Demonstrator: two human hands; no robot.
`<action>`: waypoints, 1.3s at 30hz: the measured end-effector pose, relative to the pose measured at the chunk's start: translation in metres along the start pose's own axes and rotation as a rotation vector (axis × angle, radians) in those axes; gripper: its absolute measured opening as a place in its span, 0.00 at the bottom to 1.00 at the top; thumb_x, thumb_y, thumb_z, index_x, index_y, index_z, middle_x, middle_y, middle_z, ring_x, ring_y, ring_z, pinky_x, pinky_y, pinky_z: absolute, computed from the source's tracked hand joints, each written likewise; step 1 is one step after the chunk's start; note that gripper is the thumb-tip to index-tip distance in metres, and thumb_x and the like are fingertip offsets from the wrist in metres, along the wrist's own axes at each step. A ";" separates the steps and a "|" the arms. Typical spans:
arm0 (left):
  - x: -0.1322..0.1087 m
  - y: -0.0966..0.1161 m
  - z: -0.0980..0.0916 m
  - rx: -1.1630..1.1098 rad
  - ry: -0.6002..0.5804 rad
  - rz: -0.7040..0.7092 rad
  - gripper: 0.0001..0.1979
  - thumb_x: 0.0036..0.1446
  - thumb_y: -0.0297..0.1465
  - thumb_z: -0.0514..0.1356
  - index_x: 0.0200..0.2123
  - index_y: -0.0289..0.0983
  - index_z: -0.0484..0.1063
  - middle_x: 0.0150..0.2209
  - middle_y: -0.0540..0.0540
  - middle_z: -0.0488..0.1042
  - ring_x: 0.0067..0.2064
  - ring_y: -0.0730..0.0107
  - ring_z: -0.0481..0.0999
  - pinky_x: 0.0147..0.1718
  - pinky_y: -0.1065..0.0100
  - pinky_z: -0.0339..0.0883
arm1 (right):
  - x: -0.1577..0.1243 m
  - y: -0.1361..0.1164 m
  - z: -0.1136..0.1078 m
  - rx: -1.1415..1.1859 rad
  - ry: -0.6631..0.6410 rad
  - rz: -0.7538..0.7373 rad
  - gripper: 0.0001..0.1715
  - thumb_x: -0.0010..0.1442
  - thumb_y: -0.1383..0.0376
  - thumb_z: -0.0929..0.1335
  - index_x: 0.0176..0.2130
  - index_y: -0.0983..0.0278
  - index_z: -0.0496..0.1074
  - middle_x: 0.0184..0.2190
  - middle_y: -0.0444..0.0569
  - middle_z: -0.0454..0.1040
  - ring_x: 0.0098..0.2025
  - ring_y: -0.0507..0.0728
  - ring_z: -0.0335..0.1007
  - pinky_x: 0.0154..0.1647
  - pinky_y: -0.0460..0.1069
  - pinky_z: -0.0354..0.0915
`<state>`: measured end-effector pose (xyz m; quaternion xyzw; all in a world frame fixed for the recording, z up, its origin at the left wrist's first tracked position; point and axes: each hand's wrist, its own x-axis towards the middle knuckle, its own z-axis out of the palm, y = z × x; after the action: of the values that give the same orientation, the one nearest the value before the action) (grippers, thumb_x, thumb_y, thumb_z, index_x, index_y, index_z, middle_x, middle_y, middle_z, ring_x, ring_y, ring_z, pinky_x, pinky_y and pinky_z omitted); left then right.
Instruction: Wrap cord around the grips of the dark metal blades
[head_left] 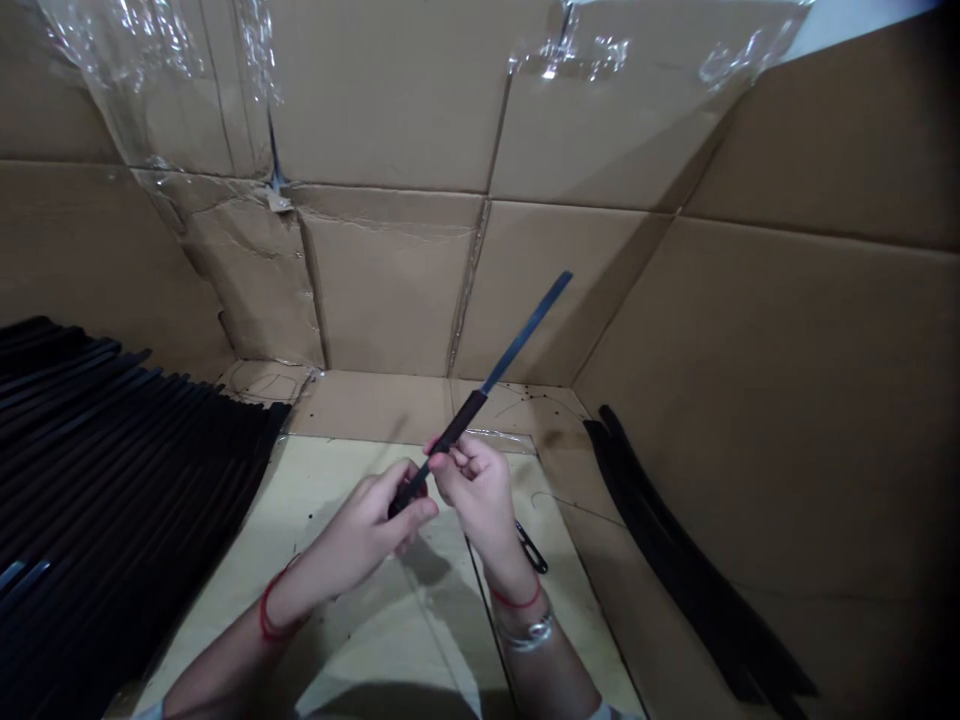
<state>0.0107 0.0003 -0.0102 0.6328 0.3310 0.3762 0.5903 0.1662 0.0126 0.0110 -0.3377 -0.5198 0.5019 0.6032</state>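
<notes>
A long thin dark strip [525, 335] with a black sleeve [457, 425] on its lower part points up and to the right. My left hand [371, 525] is closed on the strip's lower end, where something red shows between the fingers. My right hand [476, 490] pinches the black sleeve just above it. Both wrists wear red cords, and the right also has a metal bracelet. The hands hover over a pale board [352, 640] lined with cardboard.
A large stack of black strips [112, 480] fills the left side. A few more black strips [675, 560] lie at the right against a cardboard wall [787, 420]. A small black clip [531, 548] lies beside my right wrist. Taped cardboard panels [390, 290] close off the back.
</notes>
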 end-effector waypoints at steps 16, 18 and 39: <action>-0.001 0.004 0.005 0.004 -0.096 -0.071 0.24 0.62 0.53 0.46 0.30 0.38 0.60 0.20 0.55 0.55 0.20 0.77 0.52 0.19 0.72 0.47 | -0.006 -0.006 -0.010 -0.089 -0.194 -0.006 0.21 0.51 0.51 0.74 0.35 0.67 0.76 0.20 0.42 0.64 0.19 0.47 0.52 0.17 0.44 0.49; 0.001 0.001 0.005 0.150 0.132 0.048 0.22 0.62 0.51 0.49 0.28 0.38 0.60 0.22 0.53 0.58 0.23 0.75 0.56 0.22 0.72 0.49 | -0.004 -0.005 -0.007 -0.195 -0.029 -0.100 0.19 0.54 0.52 0.73 0.34 0.66 0.76 0.22 0.45 0.67 0.22 0.50 0.58 0.21 0.45 0.55; -0.002 0.004 0.000 0.234 0.208 0.089 0.20 0.64 0.47 0.49 0.33 0.36 0.65 0.20 0.55 0.59 0.21 0.76 0.56 0.22 0.73 0.49 | -0.003 -0.001 0.000 -0.120 -0.096 -0.049 0.26 0.48 0.45 0.74 0.30 0.66 0.74 0.22 0.45 0.68 0.24 0.51 0.62 0.24 0.46 0.59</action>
<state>0.0097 -0.0016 -0.0065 0.6688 0.4036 0.4246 0.4577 0.1667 0.0091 0.0107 -0.3357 -0.5856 0.4705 0.5684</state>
